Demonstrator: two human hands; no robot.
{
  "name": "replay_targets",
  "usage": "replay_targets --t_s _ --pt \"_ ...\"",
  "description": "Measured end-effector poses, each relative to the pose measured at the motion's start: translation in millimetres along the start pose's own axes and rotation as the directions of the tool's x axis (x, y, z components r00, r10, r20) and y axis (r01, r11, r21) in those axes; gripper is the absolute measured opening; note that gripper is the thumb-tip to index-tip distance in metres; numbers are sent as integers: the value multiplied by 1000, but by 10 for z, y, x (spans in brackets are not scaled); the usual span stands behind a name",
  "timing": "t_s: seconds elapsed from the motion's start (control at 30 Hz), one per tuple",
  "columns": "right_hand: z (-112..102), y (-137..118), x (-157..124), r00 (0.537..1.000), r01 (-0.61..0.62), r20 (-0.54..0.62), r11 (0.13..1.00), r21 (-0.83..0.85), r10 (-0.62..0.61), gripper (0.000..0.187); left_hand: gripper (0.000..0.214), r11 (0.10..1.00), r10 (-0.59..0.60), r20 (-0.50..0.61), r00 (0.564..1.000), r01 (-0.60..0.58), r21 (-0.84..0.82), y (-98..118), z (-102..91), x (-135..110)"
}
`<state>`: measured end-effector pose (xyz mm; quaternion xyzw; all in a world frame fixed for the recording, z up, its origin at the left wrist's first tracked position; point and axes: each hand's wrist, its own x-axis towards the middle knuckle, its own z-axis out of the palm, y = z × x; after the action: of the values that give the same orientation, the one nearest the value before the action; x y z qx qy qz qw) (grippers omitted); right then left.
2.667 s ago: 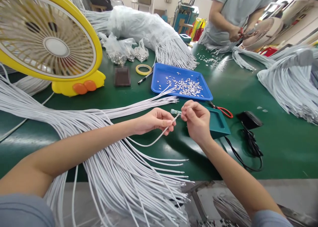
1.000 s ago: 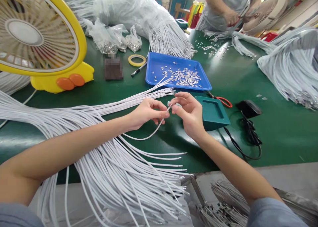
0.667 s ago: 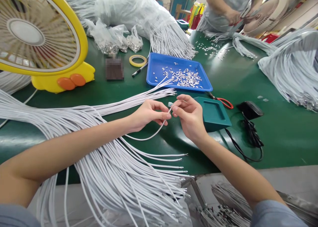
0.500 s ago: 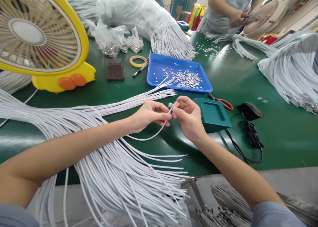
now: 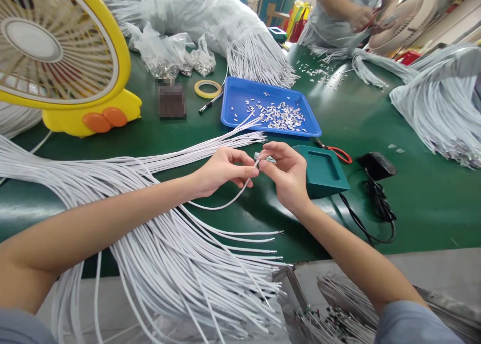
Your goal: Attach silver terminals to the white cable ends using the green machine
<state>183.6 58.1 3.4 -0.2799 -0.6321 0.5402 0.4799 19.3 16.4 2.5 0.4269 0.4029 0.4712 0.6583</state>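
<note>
One white cable (image 5: 237,195), pinched near its end by left hand (image 5: 226,171), clear piece (image 5: 269,159) just beside, gripped by right hand (image 5: 287,175)

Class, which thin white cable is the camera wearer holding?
The single thin white cable curving up into the left hand; the others nearby lie bunched beneath and beyond that forearm.

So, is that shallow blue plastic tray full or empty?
Neither: the shallow blue plastic tray is partly filled. Small silvery pieces lie scattered in it, with bare blue floor showing around them.
</note>
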Motion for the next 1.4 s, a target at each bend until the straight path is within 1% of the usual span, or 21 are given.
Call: replay_targets --t_s 0.1,0.2,0.3,0.43,0.53,0.6,0.7,0.77,0.87,0.97,1.1,1.2,1.27,1.33,1.4 --pt "5 -7 -5 1000 3 -9 1000 -2 -3 21 27 998 44 -1 999 -44 43 3 10 1" --pt "2 -7 -3 1000 -1 -6 1000 17 1 21 29 992 100 -44 994 -96 81 5 35 -3" --pt "9 -18 4 1000 -10 10 1000 11 10 20 28 987 127 -91 988 -117 114 -4 55 -14" --pt "26 -50 12 999 -30 13 999 -26 31 21 26 983 160 -138 977 -145 111 -13 56 -25" --pt "17 -54 15 998 -43 38 996 -77 46 24 28 986 161 -146 976 -152 75 3 44 -21" --pt "-1 -36 19 998 -39 40 996 -80 42 26 29 990 143 -125 982 -141 23 19 31 -13" --pt "-31 2 27 1000 -26 -1 999 -38 25 28 27 994 101 -60 993 -104 -44 32 7 -8" --pt "-42 17 31 1000 -16 -8 1000 -9 16 27 27 996 74 -12 997 -75 -50 26 -2 -12" --pt "-46 15 27 1000 4 28 1000 29 -5 27 24 998 55 47 997 -53 -45 8 -3 -26" --pt "-41 -4 17 999 13 48 998 54 -15 27 23 998 54 74 996 -51 -41 -4 4 -34" --pt "-26 -29 7 999 3 40 999 37 -5 30 27 998 56 72 996 -55 -18 -14 9 -31" --pt "-18 -40 9 999 -20 29 999 44 19 35 28 996 91 75 993 -92 13 -26 9 -28" --pt "-14 -41 12 999 -44 36 996 84 41 37 27 994 110 87 990 -112 18 -34 10 -28" --pt "-9 -41 13 994 -94 62 985 146 86 37 26 993 112 102 988 -114 11 -40 15 -31" --pt "2 -47 8 984 -174 84 962 209 160 36 26 994 107 112 988 -108 4 -45 23 -34"
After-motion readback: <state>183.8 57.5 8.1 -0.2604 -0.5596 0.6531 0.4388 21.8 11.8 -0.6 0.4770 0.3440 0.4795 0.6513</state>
